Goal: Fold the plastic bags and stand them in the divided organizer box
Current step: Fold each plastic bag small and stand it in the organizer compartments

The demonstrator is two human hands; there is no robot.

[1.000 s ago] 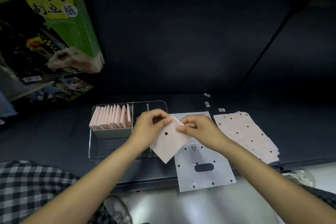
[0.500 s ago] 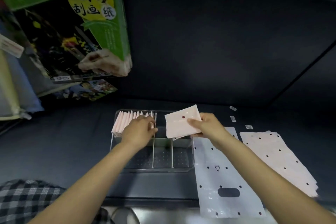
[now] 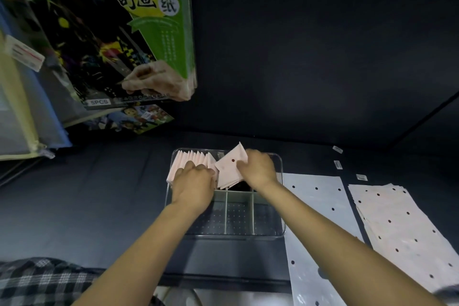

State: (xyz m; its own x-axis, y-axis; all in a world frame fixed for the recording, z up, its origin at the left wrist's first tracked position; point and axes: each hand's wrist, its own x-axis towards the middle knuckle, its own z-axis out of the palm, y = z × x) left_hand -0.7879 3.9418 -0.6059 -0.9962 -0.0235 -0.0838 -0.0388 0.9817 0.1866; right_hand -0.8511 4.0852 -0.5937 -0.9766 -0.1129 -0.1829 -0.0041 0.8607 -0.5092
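Observation:
A clear divided organizer box [image 3: 282,206] sits on the dark table. Several folded pink bags [image 3: 188,159] stand in a row in its far left compartment. My left hand [image 3: 195,180] rests on that row with curled fingers, pressing the bags to the left. My right hand [image 3: 258,169] grips a folded pink bag [image 3: 228,169] with a dark dot, tilted on a corner, down in the box just right of the row. A flat white bag [image 3: 315,206] with dots lies right of the box, and a stack of flat pink bags [image 3: 397,226] lies further right.
A green and black printed package [image 3: 119,40] leans at the upper left over other packets. Three small labels [image 3: 337,164] lie on the table beyond the flat bags. The box's near compartments [image 3: 238,217] hold nothing. Checked fabric [image 3: 37,278] shows at bottom left.
My right hand brought the folded bag from above the flat bag over to the box and lowered it beside the row. My left hand moved onto the standing bags.

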